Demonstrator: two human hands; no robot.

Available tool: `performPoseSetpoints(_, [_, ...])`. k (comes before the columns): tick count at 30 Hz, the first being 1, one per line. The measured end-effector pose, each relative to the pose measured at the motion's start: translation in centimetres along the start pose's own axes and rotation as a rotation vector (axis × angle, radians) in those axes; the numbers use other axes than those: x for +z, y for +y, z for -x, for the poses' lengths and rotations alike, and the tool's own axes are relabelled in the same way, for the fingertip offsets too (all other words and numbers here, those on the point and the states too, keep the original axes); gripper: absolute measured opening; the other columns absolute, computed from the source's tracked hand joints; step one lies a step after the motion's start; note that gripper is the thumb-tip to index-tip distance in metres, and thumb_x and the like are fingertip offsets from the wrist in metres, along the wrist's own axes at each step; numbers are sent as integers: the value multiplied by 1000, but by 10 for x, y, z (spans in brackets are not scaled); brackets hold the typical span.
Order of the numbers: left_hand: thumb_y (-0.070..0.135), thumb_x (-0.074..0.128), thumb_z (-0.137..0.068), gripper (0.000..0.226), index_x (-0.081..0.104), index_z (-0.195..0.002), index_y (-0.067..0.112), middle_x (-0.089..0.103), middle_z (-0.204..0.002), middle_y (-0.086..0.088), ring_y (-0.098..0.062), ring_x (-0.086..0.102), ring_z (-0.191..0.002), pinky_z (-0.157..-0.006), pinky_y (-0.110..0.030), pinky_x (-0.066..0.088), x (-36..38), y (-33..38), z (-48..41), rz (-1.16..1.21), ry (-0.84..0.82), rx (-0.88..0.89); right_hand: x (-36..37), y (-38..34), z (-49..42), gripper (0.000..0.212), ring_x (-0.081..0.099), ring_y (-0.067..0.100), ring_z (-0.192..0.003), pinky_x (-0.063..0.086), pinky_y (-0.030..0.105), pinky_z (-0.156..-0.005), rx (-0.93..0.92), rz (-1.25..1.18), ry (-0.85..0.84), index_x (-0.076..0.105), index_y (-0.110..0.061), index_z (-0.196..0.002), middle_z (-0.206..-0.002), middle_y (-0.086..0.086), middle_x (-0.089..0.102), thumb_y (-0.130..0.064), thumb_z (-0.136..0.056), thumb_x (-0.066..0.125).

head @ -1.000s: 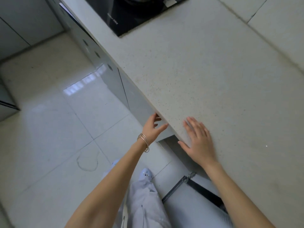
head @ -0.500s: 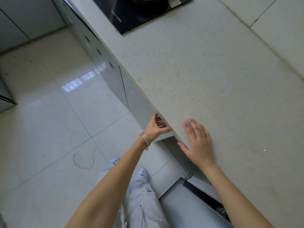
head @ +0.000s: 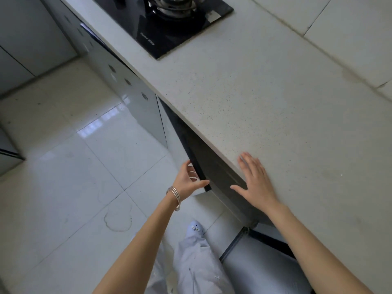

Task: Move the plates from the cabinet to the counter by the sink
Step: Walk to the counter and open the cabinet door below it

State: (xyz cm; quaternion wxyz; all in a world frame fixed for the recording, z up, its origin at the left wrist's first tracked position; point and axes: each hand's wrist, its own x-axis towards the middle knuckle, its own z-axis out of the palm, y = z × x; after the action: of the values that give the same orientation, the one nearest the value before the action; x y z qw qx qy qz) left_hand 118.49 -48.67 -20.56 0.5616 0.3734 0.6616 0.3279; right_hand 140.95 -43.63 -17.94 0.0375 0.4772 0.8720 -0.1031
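Observation:
My left hand (head: 187, 180), with thin bangles at the wrist, grips the top edge of a grey cabinet door (head: 180, 143) under the speckled counter (head: 265, 98). The door stands swung out a little, showing a dark gap behind it. My right hand (head: 255, 183) lies flat with fingers spread on the counter's front edge, just right of the door. No plates and no sink are in view; the cabinet's inside is dark and hidden.
A black gas hob (head: 169, 22) is set into the counter at the top. Another cabinet door (head: 254, 266) hangs open at the lower right beside my leg. Glossy tiled floor (head: 74, 177) spreads to the left, with more cabinets (head: 25, 39) at the far left.
My left hand has pulled the cabinet door outward from the counter edge, opening a dark gap. My right hand stays flat on the counter. The view has drawn back.

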Motion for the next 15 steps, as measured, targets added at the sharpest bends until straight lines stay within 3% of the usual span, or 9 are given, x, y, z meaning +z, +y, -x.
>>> performPoseSetpoints(8, [14, 75, -74, 72, 28, -129, 6, 50, -84, 8, -3, 53, -70, -58, -6, 45, -50, -11, 27, -150, 3, -31, 7, -93, 9, 82, 2, 15, -142, 3, 36, -116, 53, -106, 4, 12, -14, -146, -155, 6, 12, -40, -85, 60])
performPoseSetpoints(11, [11, 74, -75, 70, 29, -128, 5, 50, -81, 9, -1, 52, -69, -58, -6, 45, -77, -17, 34, -205, -37, -34, 11, -131, 9, 82, 1, 12, -141, 0, 35, -115, 129, -143, 39, 13, -15, -146, -155, 5, 14, -38, -85, 62])
performPoseSetpoints(15, [8, 71, -76, 65, 32, -128, 5, 50, -82, 8, -11, 54, -72, -67, -18, 44, -117, -30, 37, -279, -98, -19, 20, -179, 11, 80, 4, 12, -141, 1, 34, -115, 201, -151, 81, 16, -14, -146, -154, 4, 16, -38, -85, 62])
